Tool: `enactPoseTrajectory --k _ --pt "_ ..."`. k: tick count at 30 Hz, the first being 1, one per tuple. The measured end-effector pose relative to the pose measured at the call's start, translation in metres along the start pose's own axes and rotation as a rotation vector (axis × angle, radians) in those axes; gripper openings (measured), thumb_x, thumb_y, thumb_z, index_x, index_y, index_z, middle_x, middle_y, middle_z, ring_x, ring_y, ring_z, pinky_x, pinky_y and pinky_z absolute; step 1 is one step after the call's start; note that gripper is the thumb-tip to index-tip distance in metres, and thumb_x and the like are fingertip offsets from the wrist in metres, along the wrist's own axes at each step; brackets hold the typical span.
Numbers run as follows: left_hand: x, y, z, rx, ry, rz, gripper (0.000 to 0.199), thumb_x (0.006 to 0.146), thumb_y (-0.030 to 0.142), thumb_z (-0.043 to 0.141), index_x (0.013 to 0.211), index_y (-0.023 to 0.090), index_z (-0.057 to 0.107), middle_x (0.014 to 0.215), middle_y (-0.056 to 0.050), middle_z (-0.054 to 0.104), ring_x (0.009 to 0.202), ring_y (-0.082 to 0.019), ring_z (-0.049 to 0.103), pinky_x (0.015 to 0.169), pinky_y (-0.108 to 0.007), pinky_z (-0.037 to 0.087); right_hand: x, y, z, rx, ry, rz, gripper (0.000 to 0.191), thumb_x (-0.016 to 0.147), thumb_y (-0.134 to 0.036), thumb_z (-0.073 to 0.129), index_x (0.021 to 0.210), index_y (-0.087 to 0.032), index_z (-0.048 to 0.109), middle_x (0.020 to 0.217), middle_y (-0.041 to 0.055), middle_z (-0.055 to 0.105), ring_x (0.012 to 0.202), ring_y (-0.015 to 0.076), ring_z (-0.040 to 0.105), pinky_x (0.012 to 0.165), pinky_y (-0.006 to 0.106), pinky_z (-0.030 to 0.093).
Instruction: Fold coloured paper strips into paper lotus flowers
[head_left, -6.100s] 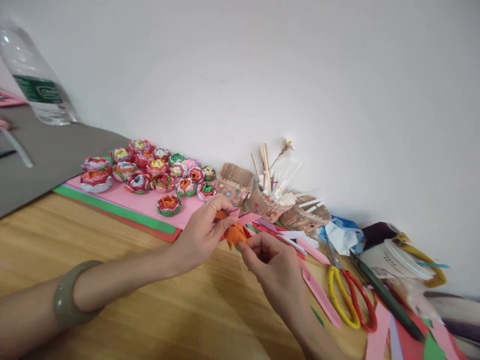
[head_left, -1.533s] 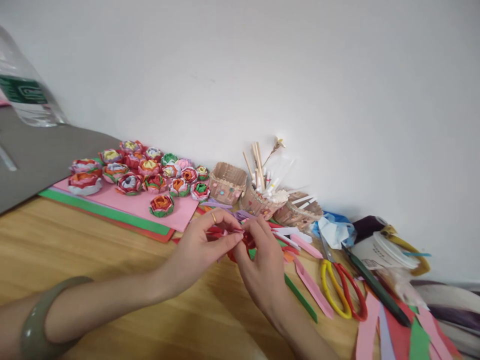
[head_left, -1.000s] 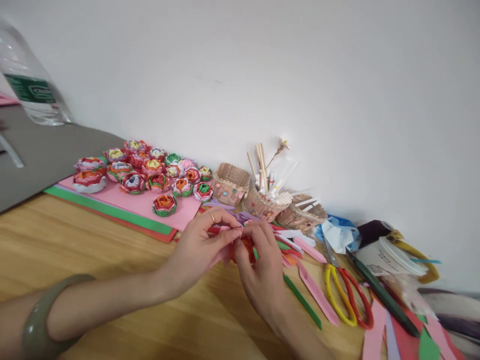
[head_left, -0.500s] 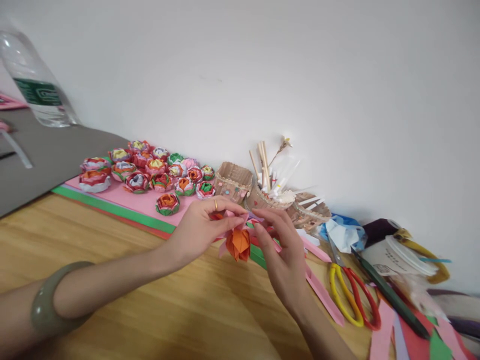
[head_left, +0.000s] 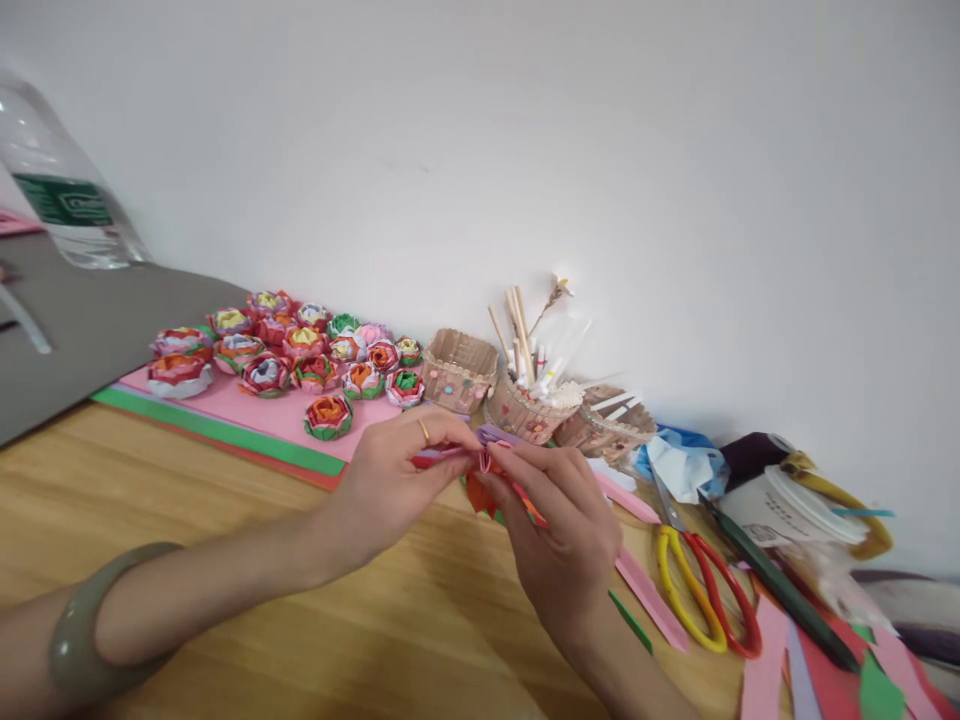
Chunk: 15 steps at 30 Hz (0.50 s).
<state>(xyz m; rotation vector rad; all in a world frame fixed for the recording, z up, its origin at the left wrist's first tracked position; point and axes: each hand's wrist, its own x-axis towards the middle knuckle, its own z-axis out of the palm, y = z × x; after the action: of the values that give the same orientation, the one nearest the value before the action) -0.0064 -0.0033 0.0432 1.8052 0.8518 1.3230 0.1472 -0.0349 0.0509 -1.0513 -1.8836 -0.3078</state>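
My left hand [head_left: 409, 480], with a ring on one finger, pinches the upper edge of a folded paper flower [head_left: 484, 492]. My right hand [head_left: 559, 510] holds the same flower from the right, its fingers bent over it. Orange petals show below the fingertips, with pink, purple and green paper around them; much of the flower is hidden by my fingers. To the left, several finished paper flowers [head_left: 328, 416] sit on pink paper sheets [head_left: 247, 415].
Decorated baskets [head_left: 459, 370], one with sticks, stand by the wall. Scissors [head_left: 705, 570], a green pen-like tool [head_left: 784, 585], paper strips [head_left: 649, 600] and a white tub [head_left: 795, 510] are at the right. A bottle [head_left: 67, 200] leans far left.
The flower has turned, so its orange part is mostly covered by my fingers now. My right hand has closed in around it. The view has shifted slightly.
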Motion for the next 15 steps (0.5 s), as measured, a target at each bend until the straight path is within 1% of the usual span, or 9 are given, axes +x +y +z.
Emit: enactPoseTrajectory --k 2,5,10,15 --pt "-0.0008 -0.0008 -0.0007 0.019 -0.006 0.019 0.007 0.080 0.017 0.058 0.078 0.018 0.064 0.078 -0.002 0.066 0.074 -0.014 0.061 0.069 -0.025 0.048 0.0001 0.0006 -0.0002 -0.039 0.026 -0.052 0.015 0.078 -0.012 0.062 0.090 -0.021 0.066 0.076 0.0042 0.069 0.067 0.0153 0.059 0.059 0.029 0.049" --pt "-0.0015 -0.0015 -0.0015 0.042 0.006 0.068 0.007 0.080 0.016 0.058 0.079 0.018 0.065 0.078 -0.002 0.066 0.075 -0.014 0.061 0.070 -0.025 0.048 0.0008 0.0011 -0.0011 -0.048 0.033 -0.099 0.014 0.078 -0.011 0.063 0.089 -0.019 0.065 0.075 0.0049 0.069 0.067 0.0150 0.059 0.059 0.029 0.048" --pt "-0.0007 -0.0015 -0.0025 0.112 0.004 0.118 0.008 0.080 0.014 0.057 0.079 0.019 0.063 0.078 -0.002 0.065 0.076 -0.014 0.059 0.071 -0.026 0.047 0.0007 0.0011 -0.0036 -0.082 0.030 -0.137 0.014 0.078 -0.012 0.063 0.089 -0.021 0.064 0.075 0.0040 0.069 0.067 0.0151 0.059 0.060 0.029 0.048" --pt "-0.0007 -0.0030 -0.0030 0.103 -0.013 0.234 0.010 0.082 0.014 0.054 0.080 0.019 0.062 0.078 -0.003 0.064 0.077 -0.014 0.059 0.070 -0.027 0.047 -0.0005 0.0018 -0.0057 -0.105 0.034 -0.178 0.017 0.076 -0.012 0.065 0.091 -0.021 0.063 0.075 0.0034 0.069 0.068 0.0154 0.060 0.060 0.028 0.048"
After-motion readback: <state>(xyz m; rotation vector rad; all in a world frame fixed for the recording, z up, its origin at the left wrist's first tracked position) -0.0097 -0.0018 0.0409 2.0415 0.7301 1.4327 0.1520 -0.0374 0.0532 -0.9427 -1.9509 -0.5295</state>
